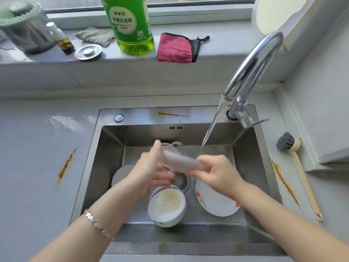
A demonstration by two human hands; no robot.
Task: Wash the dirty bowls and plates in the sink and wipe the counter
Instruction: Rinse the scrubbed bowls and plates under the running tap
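Bowl (167,205) in sink (105,152), plate (215,203) right of it, brush (298,167) on counter (37,167)

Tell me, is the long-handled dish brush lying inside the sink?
No, the dish brush lies on the counter to the right of the sink, outside its rim.

"柠檬洗洁精" on the green detergent bottle's (130,25) label.
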